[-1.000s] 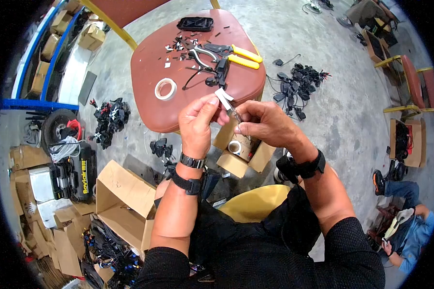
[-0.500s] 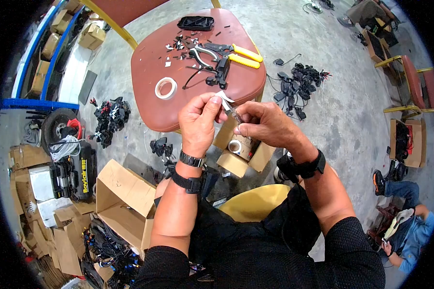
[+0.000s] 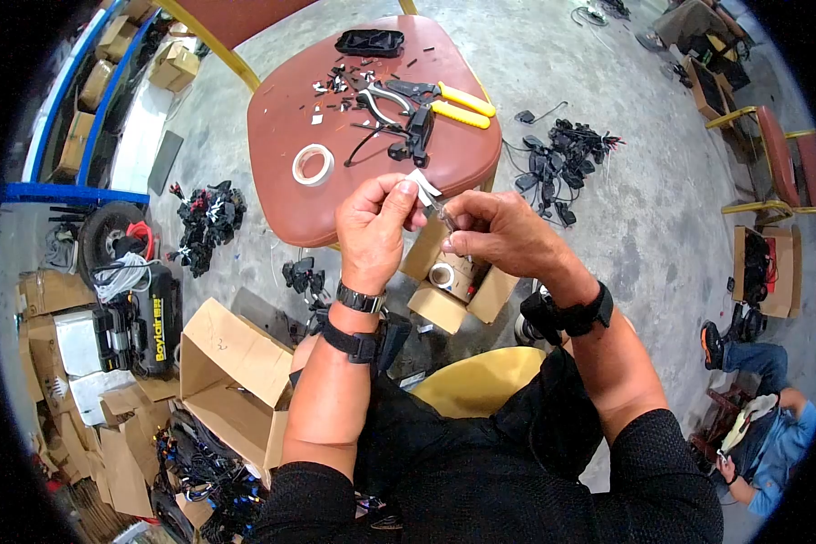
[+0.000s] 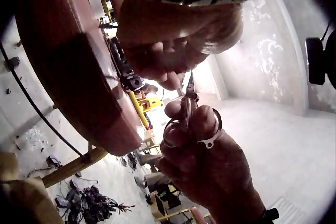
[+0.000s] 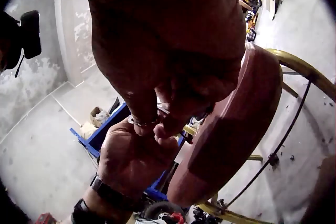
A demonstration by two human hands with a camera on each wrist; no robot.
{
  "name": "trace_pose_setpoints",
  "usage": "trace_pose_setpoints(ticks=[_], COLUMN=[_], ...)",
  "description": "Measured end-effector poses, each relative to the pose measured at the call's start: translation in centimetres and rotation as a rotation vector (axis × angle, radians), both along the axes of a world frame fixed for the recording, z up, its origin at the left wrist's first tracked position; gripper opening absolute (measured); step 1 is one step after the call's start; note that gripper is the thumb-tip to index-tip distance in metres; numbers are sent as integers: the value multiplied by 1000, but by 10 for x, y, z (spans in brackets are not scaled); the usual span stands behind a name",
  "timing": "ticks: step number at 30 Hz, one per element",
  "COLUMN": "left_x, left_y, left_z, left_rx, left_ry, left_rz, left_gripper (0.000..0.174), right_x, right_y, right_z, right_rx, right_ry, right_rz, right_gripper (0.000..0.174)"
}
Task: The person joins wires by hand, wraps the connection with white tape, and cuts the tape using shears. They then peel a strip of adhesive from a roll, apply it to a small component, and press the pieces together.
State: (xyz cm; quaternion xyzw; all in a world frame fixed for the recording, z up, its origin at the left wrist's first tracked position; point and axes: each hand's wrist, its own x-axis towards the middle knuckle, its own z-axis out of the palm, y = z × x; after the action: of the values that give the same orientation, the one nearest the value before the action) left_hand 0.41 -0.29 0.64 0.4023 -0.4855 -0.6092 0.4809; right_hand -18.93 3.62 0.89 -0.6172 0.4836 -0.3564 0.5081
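Note:
Above the near edge of the chair seat, my left hand [image 3: 374, 222] pinches a thin white strip [image 3: 427, 188] between thumb and fingertips. My right hand [image 3: 499, 234] holds small metal scissors [image 4: 190, 97], with fingers through the ring handles, clearest in the left wrist view. The scissors' tips point toward the left fingertips and meet the lower end of the strip in the head view. In the right wrist view the right hand hides most of the scissors and the strip.
The red-brown seat [image 3: 281, 172] carries a white tape roll [image 3: 313, 165], yellow-handled pliers [image 3: 462, 106], a black connector with cable [image 3: 414, 136], small scraps and a black tray [image 3: 369, 43]. A cardboard box [image 3: 440, 306] stands below my hands. Cable bundles [image 3: 567, 163] lie on the floor.
The left thumb and fingers have shifted along the white strip, so less of it shows and it sits at a different tilt. The right hand and scissors have hardly moved.

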Motion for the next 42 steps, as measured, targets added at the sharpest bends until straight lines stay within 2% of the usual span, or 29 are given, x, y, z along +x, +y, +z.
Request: trace_pose_setpoints(ticks=[25, 34, 42], left_x=[0, 0, -2], left_y=[1, -2, -8], left_z=[0, 0, 5], left_rx=[-17, 52, 110], left_ry=[-15, 13, 339], left_rz=[-30, -55, -102], left_gripper=[14, 14, 12], right_x=[-2, -4, -3], right_y=[0, -1, -3], right_z=[2, 4, 7], right_rx=[26, 17, 105], right_ry=[-27, -28, -194], right_rz=[6, 28, 94], right_gripper=[28, 26, 25])
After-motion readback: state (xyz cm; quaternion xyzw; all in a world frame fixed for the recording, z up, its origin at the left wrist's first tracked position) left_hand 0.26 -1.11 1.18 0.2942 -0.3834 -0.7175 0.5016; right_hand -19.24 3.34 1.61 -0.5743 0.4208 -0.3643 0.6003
